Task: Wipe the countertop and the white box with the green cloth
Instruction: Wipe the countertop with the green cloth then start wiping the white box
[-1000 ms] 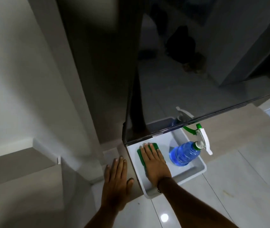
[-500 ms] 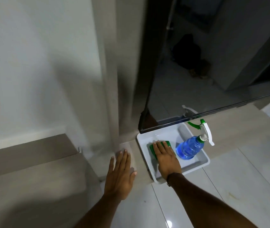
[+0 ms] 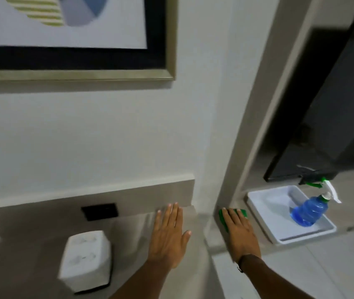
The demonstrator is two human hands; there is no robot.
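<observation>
Where the pale wall (image 3: 98, 134) fills most of the view, a framed picture (image 3: 74, 37) hangs at upper left, cut off by the frame edges. Below the wall, the grey-brown countertop (image 3: 31, 238) runs across the lower half, with a low backsplash strip (image 3: 139, 190) behind it carrying a black socket plate (image 3: 99, 211). At right, a dark reflective panel (image 3: 327, 100) stands in a recess. Beneath it a white tray (image 3: 264, 201) rests on the lower ledge (image 3: 353, 221), holding a blue spray bottle (image 3: 307, 211) that lies tilted, its white-and-green trigger head toward the tray's far right corner. A white box (image 3: 86, 261) with rounded corners sits on the countertop at lower left, well apart from both hands; motion blur softens its edges.

Left hand (image 3: 168, 236): laid palm down on the countertop near the backsplash corner, fingers straight and close together, thumb spread out to the right, holding nothing. The forearm extends up from the bottom edge.

Right hand (image 3: 239, 231): pressed flat, palm down, fingers extended and together, on top of the green cloth (image 3: 242, 212). The cloth lies on the ledge just left of the tray, visible only beyond the fingertips and along the hand's left side. A dark band circles the wrist. Whether any fingers curl around the cloth cannot be determined; the hand appears to pin it rather than grasp it.
</observation>
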